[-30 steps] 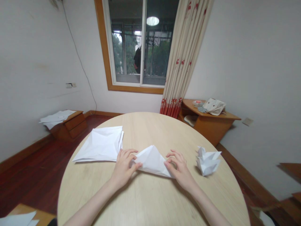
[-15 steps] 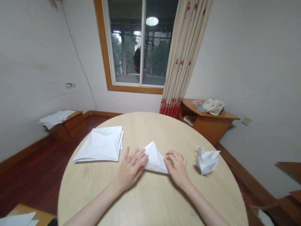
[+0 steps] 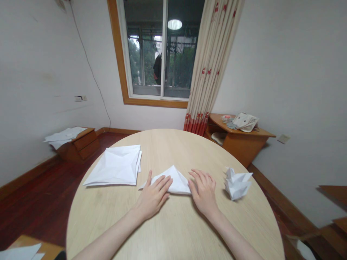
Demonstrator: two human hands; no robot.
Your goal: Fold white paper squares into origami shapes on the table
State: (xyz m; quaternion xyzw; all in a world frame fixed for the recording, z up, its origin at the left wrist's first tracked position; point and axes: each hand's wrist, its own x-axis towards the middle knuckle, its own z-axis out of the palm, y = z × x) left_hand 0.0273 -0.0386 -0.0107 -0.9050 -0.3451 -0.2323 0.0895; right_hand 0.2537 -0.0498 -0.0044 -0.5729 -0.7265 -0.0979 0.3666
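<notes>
A white sheet of paper folded into a triangle lies on the round wooden table between my hands, its peak pointing away from me. My left hand rests flat across its left part, fingers extended and thumb apart, hiding some of the paper. At the right corner is my right hand, fingers loosely curved and spread, the thumb and fingertips by the paper's edge. Whether they touch it I cannot tell.
Creased white sheets are stacked on the table's left. A folded, pointed paper piece stands at the right. Beyond the table are a low drawer cabinet with papers and a corner desk holding a cloth bag.
My left hand has flattened further onto the paper. The triangle has shifted slightly and lies lower, its left tip now showing past my left thumb. My right hand's fingers have opened a little.
</notes>
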